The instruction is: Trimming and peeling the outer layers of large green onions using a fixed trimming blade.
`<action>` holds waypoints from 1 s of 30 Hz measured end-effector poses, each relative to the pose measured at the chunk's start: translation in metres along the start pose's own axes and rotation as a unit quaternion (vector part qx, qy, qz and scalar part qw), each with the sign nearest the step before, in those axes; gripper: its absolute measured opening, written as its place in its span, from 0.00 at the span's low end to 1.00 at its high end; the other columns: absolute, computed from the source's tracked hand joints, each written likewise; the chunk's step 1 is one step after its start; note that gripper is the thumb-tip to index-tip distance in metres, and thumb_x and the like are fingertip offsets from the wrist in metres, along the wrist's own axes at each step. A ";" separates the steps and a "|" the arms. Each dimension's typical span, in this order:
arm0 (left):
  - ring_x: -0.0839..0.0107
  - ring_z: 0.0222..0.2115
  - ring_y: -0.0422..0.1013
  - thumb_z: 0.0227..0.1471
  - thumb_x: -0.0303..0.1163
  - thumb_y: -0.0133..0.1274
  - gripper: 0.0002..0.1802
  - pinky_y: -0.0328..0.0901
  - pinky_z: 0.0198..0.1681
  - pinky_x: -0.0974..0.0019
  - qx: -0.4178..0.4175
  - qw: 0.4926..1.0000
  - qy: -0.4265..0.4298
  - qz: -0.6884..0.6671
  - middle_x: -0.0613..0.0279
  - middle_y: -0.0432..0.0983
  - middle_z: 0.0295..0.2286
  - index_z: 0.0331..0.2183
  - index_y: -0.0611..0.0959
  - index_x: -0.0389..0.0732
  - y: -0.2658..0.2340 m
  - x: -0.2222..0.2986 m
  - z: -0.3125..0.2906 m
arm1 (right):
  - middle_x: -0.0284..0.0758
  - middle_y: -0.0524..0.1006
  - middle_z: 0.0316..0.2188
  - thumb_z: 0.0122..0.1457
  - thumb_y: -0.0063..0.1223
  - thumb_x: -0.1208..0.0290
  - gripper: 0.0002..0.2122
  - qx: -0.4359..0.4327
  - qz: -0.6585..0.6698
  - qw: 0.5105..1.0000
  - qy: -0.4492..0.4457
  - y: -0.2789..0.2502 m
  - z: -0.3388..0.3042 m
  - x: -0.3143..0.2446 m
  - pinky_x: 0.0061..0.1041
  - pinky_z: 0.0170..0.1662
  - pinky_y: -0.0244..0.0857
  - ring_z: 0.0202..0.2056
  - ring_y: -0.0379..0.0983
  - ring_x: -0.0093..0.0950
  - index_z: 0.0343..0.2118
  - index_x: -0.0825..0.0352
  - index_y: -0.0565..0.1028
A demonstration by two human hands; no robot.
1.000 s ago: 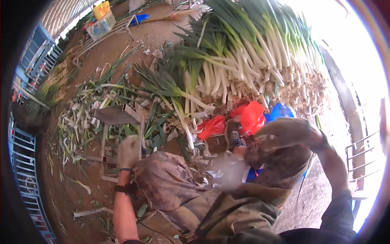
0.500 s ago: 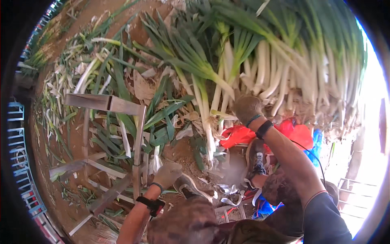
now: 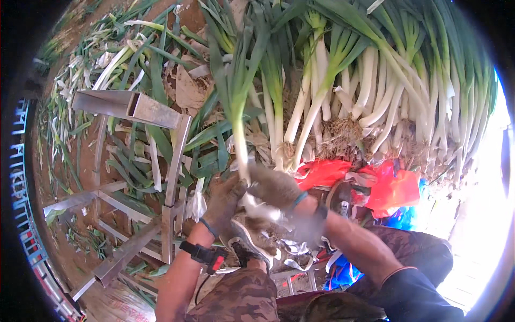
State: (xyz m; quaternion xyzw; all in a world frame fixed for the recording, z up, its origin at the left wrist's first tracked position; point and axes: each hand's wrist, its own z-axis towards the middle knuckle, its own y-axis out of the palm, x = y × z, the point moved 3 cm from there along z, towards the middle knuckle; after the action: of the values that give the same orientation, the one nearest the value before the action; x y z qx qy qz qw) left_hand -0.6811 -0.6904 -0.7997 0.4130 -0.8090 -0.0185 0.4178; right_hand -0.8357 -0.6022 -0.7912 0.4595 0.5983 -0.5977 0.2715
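While a broad heap of leeks (image 3: pixel 370 80) lies ahead of me, green tops pointing away and roots toward me, a bare metal frame (image 3: pixel 175 155) stands at my left. Between the 2 of them is the single leek (image 3: pixel 240 142) I hold, its leaves pointing away and its white lower end at my hands. Red plastic (image 3: pixel 394 188) is spread just below the heap's roots. My left shoe (image 3: pixel 244 244) is on the ground near my hands. My right hand (image 3: pixel 274 188) is blurred beside the stem; I cannot tell how its fingers stand. My left hand (image 3: pixel 222 205) pinches the white end.
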 end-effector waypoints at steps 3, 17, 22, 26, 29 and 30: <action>0.69 0.42 0.74 0.56 0.45 0.62 0.30 0.71 0.44 0.63 0.172 0.961 -0.071 0.206 0.61 0.77 0.46 0.55 0.76 0.39 -0.055 -0.041 -0.002 | 0.45 0.79 0.32 0.57 0.59 0.54 0.22 0.041 -0.183 0.974 0.129 0.029 -0.041 0.019 0.41 0.28 0.72 0.28 0.80 0.43 0.48 0.64 0.71; 0.73 0.42 0.72 0.60 0.46 0.59 0.28 0.68 0.48 0.67 0.037 0.996 0.053 0.060 0.62 0.78 0.41 0.52 0.78 0.34 0.009 -0.012 -0.021 | 0.39 0.76 0.24 0.57 0.58 0.59 0.20 0.140 -0.308 0.932 0.127 0.032 -0.065 -0.030 0.41 0.23 0.68 0.21 0.75 0.38 0.45 0.68 0.70; 0.65 0.45 0.76 0.52 0.33 0.63 0.24 0.70 0.52 0.63 0.065 0.998 0.026 -0.002 0.56 0.80 0.42 0.48 0.80 0.31 0.004 0.007 -0.013 | 0.44 0.76 0.34 0.58 0.58 0.62 0.20 -0.025 -0.199 0.978 0.055 0.029 -0.053 -0.081 0.39 0.30 0.72 0.28 0.78 0.39 0.47 0.71 0.70; 0.72 0.32 0.77 0.48 0.25 0.59 0.16 0.75 0.39 0.68 0.191 0.978 0.081 0.008 0.59 0.80 0.33 0.42 0.82 0.34 -0.019 0.053 -0.031 | 0.53 0.76 0.43 0.59 0.58 0.60 0.26 0.070 -0.060 0.995 0.042 0.007 -0.005 -0.050 0.44 0.33 0.74 0.35 0.80 0.48 0.52 0.75 0.65; 0.69 0.37 0.78 0.50 0.22 0.57 0.12 0.74 0.45 0.64 0.198 0.973 0.114 -0.042 0.57 0.79 0.37 0.39 0.80 0.33 -0.016 0.076 -0.042 | 0.53 0.79 0.39 0.59 0.58 0.60 0.31 0.243 -0.122 0.945 0.184 -0.005 0.048 0.012 0.46 0.35 0.75 0.34 0.80 0.50 0.57 0.77 0.61; 0.69 0.37 0.78 0.50 0.22 0.57 0.13 0.74 0.45 0.64 0.192 0.973 0.122 -0.035 0.57 0.79 0.36 0.40 0.80 0.33 -0.015 0.076 -0.039 | 0.54 0.79 0.38 0.59 0.58 0.61 0.33 0.208 -0.137 0.937 0.245 -0.014 0.067 0.028 0.46 0.36 0.75 0.35 0.80 0.51 0.59 0.79 0.59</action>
State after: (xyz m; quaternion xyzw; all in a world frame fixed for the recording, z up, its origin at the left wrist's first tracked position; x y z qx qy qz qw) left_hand -0.6679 -0.7404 -0.7302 0.5126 -0.7255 0.1728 0.4255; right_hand -0.8749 -0.6584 -0.8188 0.5514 0.5660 -0.6089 -0.0697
